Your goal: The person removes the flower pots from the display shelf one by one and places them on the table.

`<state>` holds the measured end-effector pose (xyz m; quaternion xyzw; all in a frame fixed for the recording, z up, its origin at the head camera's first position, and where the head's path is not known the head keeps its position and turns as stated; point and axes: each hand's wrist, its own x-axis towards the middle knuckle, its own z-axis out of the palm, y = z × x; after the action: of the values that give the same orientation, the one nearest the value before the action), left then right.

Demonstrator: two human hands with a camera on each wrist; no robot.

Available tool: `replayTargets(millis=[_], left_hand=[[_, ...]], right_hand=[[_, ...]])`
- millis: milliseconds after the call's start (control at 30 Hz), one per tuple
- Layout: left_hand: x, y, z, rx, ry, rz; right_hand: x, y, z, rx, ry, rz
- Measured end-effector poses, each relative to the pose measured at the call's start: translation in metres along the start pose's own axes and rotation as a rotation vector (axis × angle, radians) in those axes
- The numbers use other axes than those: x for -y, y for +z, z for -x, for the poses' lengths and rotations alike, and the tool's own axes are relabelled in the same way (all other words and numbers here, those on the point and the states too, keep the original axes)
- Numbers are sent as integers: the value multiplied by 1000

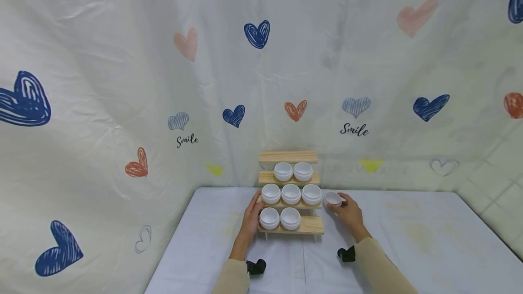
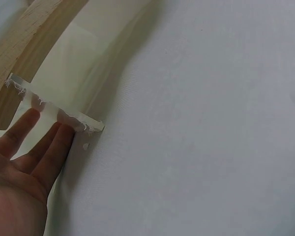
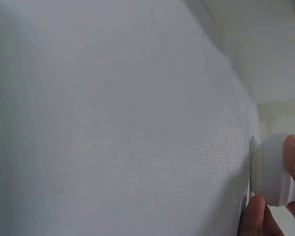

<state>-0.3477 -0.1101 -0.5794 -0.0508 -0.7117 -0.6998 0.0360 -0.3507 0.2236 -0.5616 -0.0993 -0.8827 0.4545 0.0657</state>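
A tiered stand (image 1: 312,225) with wooden shelves and clear side panels stands on the table. Small white bowls sit on it: two on the bottom shelf (image 1: 307,227), three on the one above, two on the third. My left hand (image 1: 247,219) touches the stand's left side; in the left wrist view its straight fingers (image 2: 54,152) lie against the clear side panel (image 2: 64,110). To the right of the stand, my right hand (image 1: 349,214) pinches another white bowl (image 1: 333,199) between thumb and fingers. The right wrist view shows this bowl (image 3: 273,169) close to the tablecloth.
A white cloth (image 1: 388,230) covers the table. Behind the stand hangs a white curtain (image 1: 318,71) printed with hearts and "Smile" lettering. The stand's top shelf (image 1: 288,157) is close to this curtain. Dark straps (image 1: 347,254) are on both wrists.
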Motion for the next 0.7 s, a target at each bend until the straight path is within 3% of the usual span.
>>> replayTargets(millis=[100, 333, 700], left_hand=[[-1, -1, 1, 16, -9, 37], [-31, -4, 16, 61, -11, 60], [-33, -4, 16, 54, -7, 56]], right_hand=[[1, -1, 3, 1, 4, -9], [3, -1, 5, 8, 61, -25], [-4, 0, 6, 34, 155, -133]])
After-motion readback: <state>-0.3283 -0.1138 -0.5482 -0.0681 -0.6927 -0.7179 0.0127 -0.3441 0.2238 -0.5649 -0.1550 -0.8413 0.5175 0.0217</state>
